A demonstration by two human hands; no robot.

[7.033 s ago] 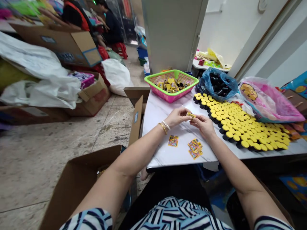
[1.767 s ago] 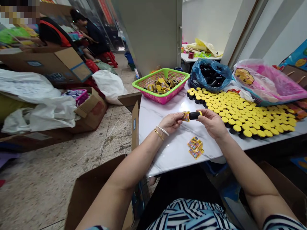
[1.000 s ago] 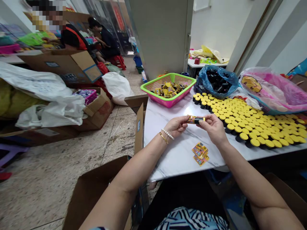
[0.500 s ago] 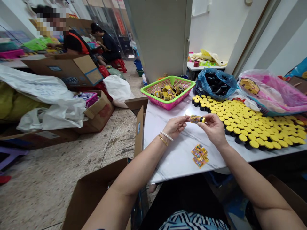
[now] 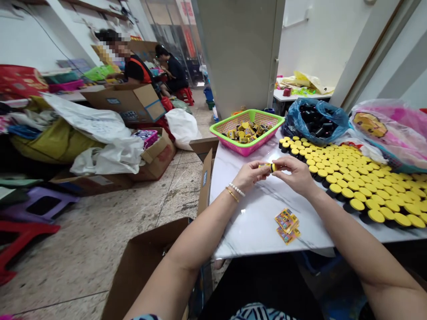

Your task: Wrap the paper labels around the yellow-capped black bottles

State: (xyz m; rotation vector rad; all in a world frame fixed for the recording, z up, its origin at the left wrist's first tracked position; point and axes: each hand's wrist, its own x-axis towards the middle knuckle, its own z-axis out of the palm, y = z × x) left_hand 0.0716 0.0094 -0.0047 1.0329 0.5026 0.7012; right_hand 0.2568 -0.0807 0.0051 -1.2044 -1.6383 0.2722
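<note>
Between my two hands, above the marbled table (image 5: 233, 222), is a small black bottle with a yellow cap and a yellow printed label (image 5: 265, 166). My left hand (image 5: 251, 174) has its fingers closed round the labelled end. The cap end is pinched by the thumb and fingers of my right hand (image 5: 292, 173). My fingers hide much of the bottle. Below the hands lies a small pile of yellow printed labels (image 5: 287, 224). Just right of my right hand, many yellow-capped black bottles (image 5: 360, 178) stand upright in close rows.
A green-rimmed pink basket (image 5: 247, 149) holds several labelled bottles at the table's back left. Behind the rows are a blue bag (image 5: 315, 120) of black bottles and a pink plastic bag (image 5: 390, 129). An open cardboard box (image 5: 143, 262) stands at my left. Two people sit farther off.
My view has turned left, so the scene sits farther right. My left fingers have come further over the bottle and now cover more of its label.
</note>
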